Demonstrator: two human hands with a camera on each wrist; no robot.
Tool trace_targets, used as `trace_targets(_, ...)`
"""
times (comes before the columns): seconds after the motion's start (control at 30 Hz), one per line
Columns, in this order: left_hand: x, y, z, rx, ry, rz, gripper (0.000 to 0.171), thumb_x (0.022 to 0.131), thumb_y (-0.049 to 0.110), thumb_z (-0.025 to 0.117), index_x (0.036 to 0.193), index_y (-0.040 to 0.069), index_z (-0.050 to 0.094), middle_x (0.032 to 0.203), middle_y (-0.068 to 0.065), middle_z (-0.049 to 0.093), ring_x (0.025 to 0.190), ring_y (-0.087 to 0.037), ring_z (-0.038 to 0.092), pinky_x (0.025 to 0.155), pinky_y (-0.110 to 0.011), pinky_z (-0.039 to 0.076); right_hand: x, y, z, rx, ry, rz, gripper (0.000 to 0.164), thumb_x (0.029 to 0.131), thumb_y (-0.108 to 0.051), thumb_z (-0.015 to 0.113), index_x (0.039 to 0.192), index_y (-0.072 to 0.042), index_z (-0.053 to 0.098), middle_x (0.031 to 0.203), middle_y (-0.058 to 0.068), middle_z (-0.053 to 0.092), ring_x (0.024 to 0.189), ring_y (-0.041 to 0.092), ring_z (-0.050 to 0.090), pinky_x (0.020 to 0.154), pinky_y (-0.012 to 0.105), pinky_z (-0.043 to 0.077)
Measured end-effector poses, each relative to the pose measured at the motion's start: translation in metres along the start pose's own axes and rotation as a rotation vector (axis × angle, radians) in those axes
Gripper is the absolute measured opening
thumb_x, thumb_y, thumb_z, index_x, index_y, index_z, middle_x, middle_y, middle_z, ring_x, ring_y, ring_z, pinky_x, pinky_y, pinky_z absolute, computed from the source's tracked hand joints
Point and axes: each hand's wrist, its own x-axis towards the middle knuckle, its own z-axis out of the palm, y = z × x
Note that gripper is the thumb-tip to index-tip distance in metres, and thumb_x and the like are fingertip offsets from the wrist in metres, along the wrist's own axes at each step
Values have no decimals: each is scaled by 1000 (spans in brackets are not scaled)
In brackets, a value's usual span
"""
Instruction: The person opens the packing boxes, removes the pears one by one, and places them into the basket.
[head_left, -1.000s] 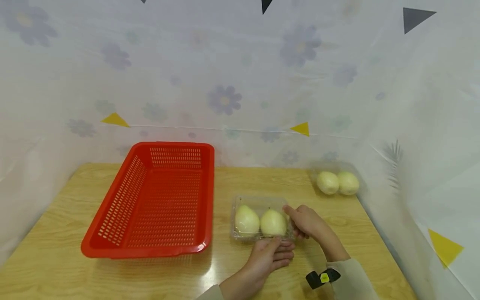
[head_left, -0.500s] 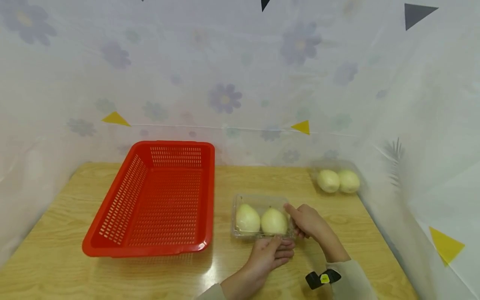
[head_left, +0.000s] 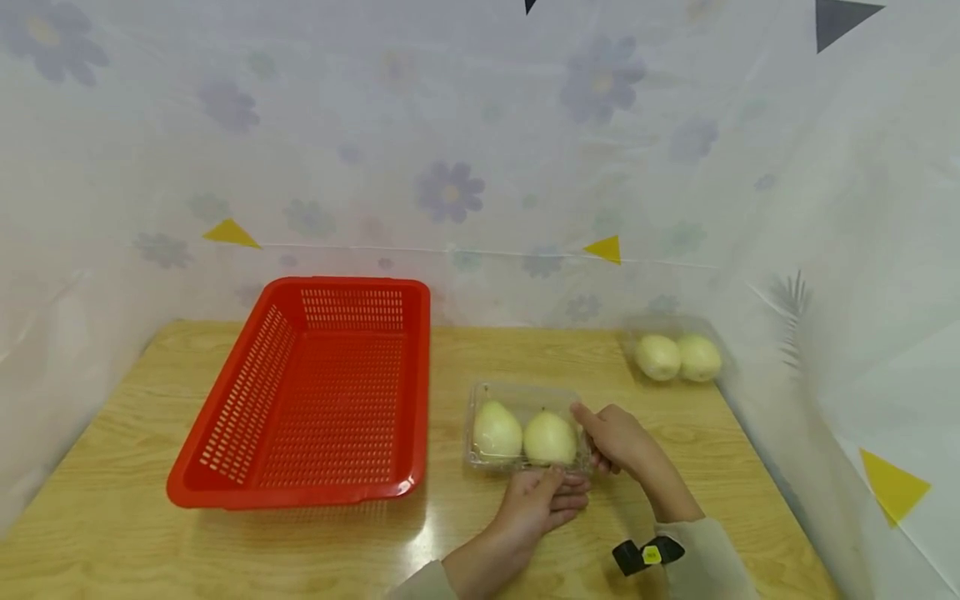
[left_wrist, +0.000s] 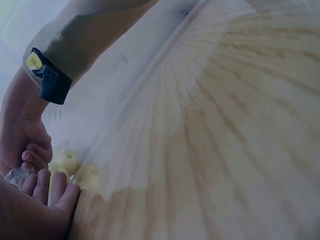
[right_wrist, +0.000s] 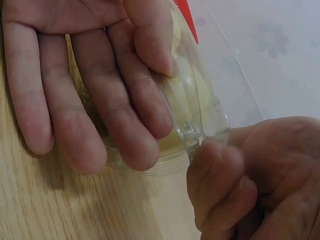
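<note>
A clear plastic clamshell box with two pale yellow-green pears in it lies on the wooden table in the head view. My right hand pinches the box's right side, thumb on top and fingers curled below. In the right wrist view these curled fingers meet the clear rim. Along the box's front side lies my left hand, its fingers extended and its thumb against the front edge. Those straight fingers cover part of the box in the right wrist view.
A red slotted plastic basket stands left of the box, with nothing in it. Another clear box with two pale fruits sits at the table's back right corner. White flower-patterned sheeting hangs behind and at the sides.
The head view has tilted slightly, so the whole scene sits a little higher in it. Both hands keep nearly the same place at the box.
</note>
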Motion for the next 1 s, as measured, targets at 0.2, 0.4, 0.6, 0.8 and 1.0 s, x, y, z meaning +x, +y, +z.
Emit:
trace_targets(0.2, 1, -1, 1, -3, -3, -1, 42, 107, 28, 45, 115, -5, 68, 118, -19, 70, 109, -29, 69, 94, -39, 55, -2, 3, 0, 13, -10, -5, 70, 107, -48, 37, 52, -7, 54, 45, 1, 53, 35, 11, 46, 38, 24, 35)
trace_targets(0.4, 1, 1, 2, 0, -6, 16, 41, 107, 27, 45, 115, -6, 68, 117, -19, 70, 108, -29, 69, 95, -40, 55, -1, 2, -1, 16, -3, -5, 70, 106, -48, 37, 52, -7, 54, 44, 1, 53, 35, 11, 46, 38, 24, 35)
trace_targets(0.6, 1, 2, 2, -9, -7, 1, 40, 107, 27, 45, 115, -5, 68, 117, -18, 70, 108, -29, 69, 94, -39, 55, -3, 4, 0, 45, -8, 6, 70, 105, -52, 36, 52, -8, 53, 46, 1, 53, 36, 11, 45, 39, 24, 34)
trace_targets(0.8, -2, 2, -3, -37, -25, -3, 42, 107, 29, 45, 119, -6, 65, 121, -19, 67, 112, -31, 67, 97, -38, 53, -5, 10, 1, 127, 2, 14, 70, 101, -60, 41, 58, -7, 56, 50, 3, 56, 42, 13, 49, 43, 28, 45)
trace_targets(1.0, -2, 1, -4, -57, -40, 4, 43, 106, 30, 45, 120, -6, 63, 123, -20, 66, 116, -34, 65, 99, -39, 52, -14, 11, -4, 179, -34, 15, 56, 93, -53, 63, 67, -4, 64, 57, 4, 60, 49, 14, 55, 46, 29, 46)
